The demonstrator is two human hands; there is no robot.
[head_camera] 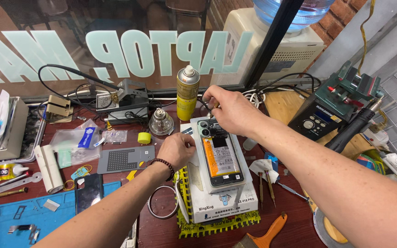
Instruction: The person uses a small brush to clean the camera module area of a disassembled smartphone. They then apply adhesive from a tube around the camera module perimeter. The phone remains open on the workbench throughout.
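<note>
An opened phone (220,158) lies back-up on a white heating pad (224,197), its orange battery and camera cluster exposed. My left hand (176,149) presses on the pad's left edge beside the phone, a bead bracelet on the wrist. Over the phone's top end my right hand (228,108) pinches a thin dark tool (206,106), tip pointing down toward the camera area.
A yellow spray can (187,94) and a small glass alcohol lamp (161,121) stand behind the pad. A hot-air station (320,117) with its black handle sits right. A blue mat (28,216), grey stencil (125,158), screwdrivers (265,183) and an orange-handled brush (265,234) lie around.
</note>
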